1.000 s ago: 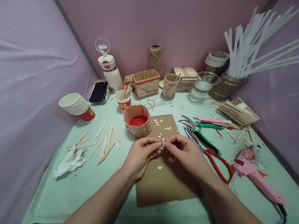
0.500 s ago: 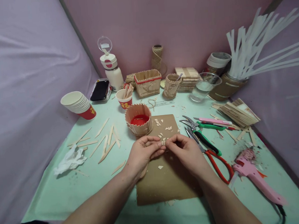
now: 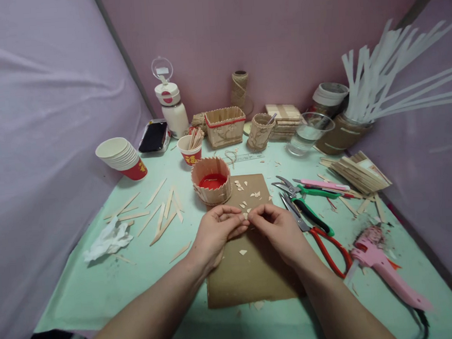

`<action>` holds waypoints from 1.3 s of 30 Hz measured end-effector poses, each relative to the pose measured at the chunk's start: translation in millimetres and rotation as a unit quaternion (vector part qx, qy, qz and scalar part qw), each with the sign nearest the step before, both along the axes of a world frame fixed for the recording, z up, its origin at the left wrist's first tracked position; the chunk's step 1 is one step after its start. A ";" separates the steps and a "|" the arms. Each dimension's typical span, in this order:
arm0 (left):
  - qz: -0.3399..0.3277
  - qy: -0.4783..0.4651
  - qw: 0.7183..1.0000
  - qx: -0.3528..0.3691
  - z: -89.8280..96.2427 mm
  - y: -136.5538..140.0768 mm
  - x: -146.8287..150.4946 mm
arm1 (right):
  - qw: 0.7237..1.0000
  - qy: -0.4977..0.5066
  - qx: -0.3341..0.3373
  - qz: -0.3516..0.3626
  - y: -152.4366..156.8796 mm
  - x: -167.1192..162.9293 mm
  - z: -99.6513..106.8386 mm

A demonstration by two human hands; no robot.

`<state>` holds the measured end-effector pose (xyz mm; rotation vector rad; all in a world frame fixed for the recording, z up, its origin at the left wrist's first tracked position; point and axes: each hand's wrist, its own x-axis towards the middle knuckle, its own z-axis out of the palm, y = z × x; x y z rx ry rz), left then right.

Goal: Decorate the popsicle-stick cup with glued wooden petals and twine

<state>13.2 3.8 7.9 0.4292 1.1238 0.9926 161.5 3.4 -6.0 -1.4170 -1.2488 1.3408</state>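
Over the brown cardboard sheet [image 3: 253, 281], my left hand [image 3: 220, 232] and my right hand [image 3: 276, 228] meet fingertip to fingertip. A tiny pale wood chip [image 3: 246, 216] shows between them, pinched by my left thumb and fingers. My right thumb and forefinger are closed at its right side; whether they grip it too is hard to make out. Several similar loose chips [image 3: 255, 194] lie on the cardboard just beyond my fingers. Behind my left hand stands a round wooden-stick basket [image 3: 212, 191] with a jagged rim and a red bottom.
On the right lie pruning shears [image 3: 308, 189], red-handled scissors [image 3: 326, 247] and a pink glue gun [image 3: 392, 274]. Wooden sticks [image 3: 163, 220], a crumpled tissue [image 3: 109, 242] and stacked paper cups [image 3: 120, 159] are at left. A clear bowl of water [image 3: 305, 143] stands at the back right.
My hands stay together over the cardboard; the right fingertips have shifted slightly left, closer to the left ones. The whole view has shifted a little.
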 end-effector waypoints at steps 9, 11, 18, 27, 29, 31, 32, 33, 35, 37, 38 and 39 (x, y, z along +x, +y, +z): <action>0.007 0.019 0.999 0.025 -4.7 2.8 0.0 | 0.999 -0.026 0.030 0.003 2.7 -1.4 -10.3; 0.007 0.023 0.999 0.030 -6.1 2.9 -0.2 | 0.999 -0.030 0.030 0.002 3.4 -2.1 -12.1; 0.009 0.044 0.998 0.035 -9.1 2.9 -0.2 | 0.998 -0.047 0.029 0.000 4.1 -2.2 -10.7; 0.002 0.073 0.997 0.027 -6.8 4.5 0.1 | 0.997 -0.067 0.028 -0.003 5.0 -3.1 -10.3; -0.001 0.078 0.996 0.036 -8.1 4.4 -0.1 | 0.997 -0.069 0.029 -0.004 5.4 -3.5 -9.9; -0.003 0.081 0.996 0.042 -9.8 4.3 -0.5 | 0.997 -0.071 0.030 -0.005 5.6 -3.7 -9.7; -0.004 0.082 0.996 0.045 -10.6 4.2 -0.7 | 0.997 -0.071 0.031 -0.006 5.7 -3.8 -9.9; -0.006 0.084 0.995 0.048 -11.4 4.3 -0.9 | 0.997 -0.072 0.031 -0.006 5.8 -3.8 -10.2; -0.007 0.086 0.995 0.055 -12.6 4.4 -1.1 | 0.997 -0.074 0.031 -0.007 6.1 -3.6 -11.1; -0.009 0.088 0.994 0.062 -13.2 4.5 -1.2 | 0.997 -0.075 0.030 -0.007 6.6 -3.3 -11.9; -0.011 0.088 0.994 0.065 -13.3 4.5 -1.3 | 0.997 -0.075 0.029 -0.006 6.8 -3.2 -12.2; -0.012 0.089 0.994 0.068 -13.3 4.5 -1.5 | 0.997 -0.075 0.029 -0.005 7.0 -3.1 -12.2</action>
